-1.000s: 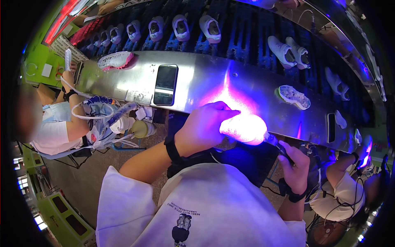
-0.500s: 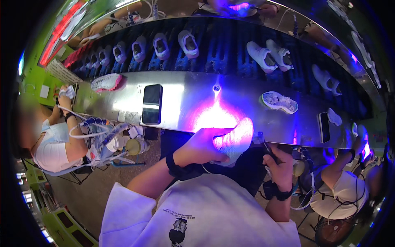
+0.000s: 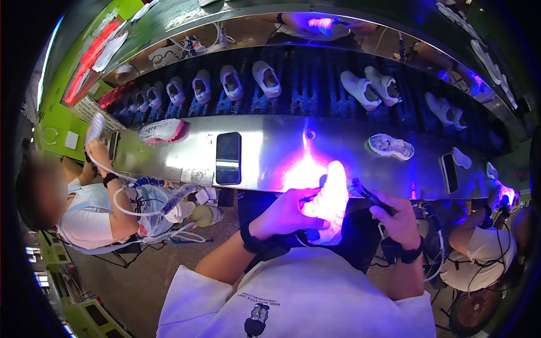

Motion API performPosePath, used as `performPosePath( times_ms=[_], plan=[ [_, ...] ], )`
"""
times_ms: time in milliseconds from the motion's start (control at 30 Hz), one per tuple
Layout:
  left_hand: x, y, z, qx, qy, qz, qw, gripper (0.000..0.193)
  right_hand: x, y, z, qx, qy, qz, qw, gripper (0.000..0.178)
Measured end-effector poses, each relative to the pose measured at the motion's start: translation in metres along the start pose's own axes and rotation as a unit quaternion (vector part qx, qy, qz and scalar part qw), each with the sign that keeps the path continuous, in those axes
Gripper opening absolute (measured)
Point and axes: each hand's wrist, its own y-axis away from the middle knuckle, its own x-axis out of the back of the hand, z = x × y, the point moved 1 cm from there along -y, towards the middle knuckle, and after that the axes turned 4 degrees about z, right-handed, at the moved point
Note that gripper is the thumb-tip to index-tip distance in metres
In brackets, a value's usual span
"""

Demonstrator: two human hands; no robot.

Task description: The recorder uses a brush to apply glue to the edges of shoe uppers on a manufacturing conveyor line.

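Note:
My left hand (image 3: pixel 290 214) is closed round a pale shoe sole (image 3: pixel 331 203), with the fingers along its left side. The sole stands nearly upright near the bench's front edge, washed bright pink-violet by the light, so its surface detail is hard to read. In my right hand (image 3: pixel 399 221) is a small brush (image 3: pixel 372 197) with a dark handle, its bristle end pointing up and left. The bristles are just right of the sole, and a narrow gap seems to separate them.
On the metal bench (image 3: pixel 265 146) lie a phone (image 3: pixel 228 158), a pink-edged sole (image 3: pixel 162 130) and another sole (image 3: pixel 390 146). Behind runs a dark slatted conveyor (image 3: pixel 304 84) with several white shoes (image 3: pixel 266 79). Co-workers sit at left (image 3: pixel 90 208) and right (image 3: pixel 479 248).
The sole has turned from a rightward tilt to nearly upright. My right hand has risen, and the brush points more to the left. The whole view has shifted slightly.

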Motion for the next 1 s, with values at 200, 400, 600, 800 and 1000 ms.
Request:
performPosePath(
  times_ms=[200, 400, 600, 800, 1000],
  plan=[
    [0.004, 0.005, -0.007, 0.039, 0.079, 0.008, 0.996, 0.044, -0.018, -0.002, -0.003, -0.003, 0.014, -0.012, 1.0, 0.04],
    [-0.006, 0.0, -0.008, 0.088, 0.133, 0.031, 0.987, 0.033, -0.025, 0.025, 0.02, -0.022, 0.004, 0.0, 1.0, 0.04],
    [-0.025, -0.01, 0.012, 0.111, -0.032, -0.012, 0.993, 0.036, -0.002, 0.018, 0.02, -0.057, 0.019, 0.032, 0.998, 0.038],
    [-0.04, -0.023, 0.012, 0.084, 0.008, 0.035, 0.996, 0.039, 0.019, 0.022, 0.037, 0.034, 0.004, 0.029, 0.999, 0.038],
    [-0.045, -0.033, 0.007, 0.054, -0.009, 0.101, 0.993, 0.042, 0.043, 0.048, 0.041, -0.02, 0.026, -0.026, 0.999, 0.038]
  ],
)
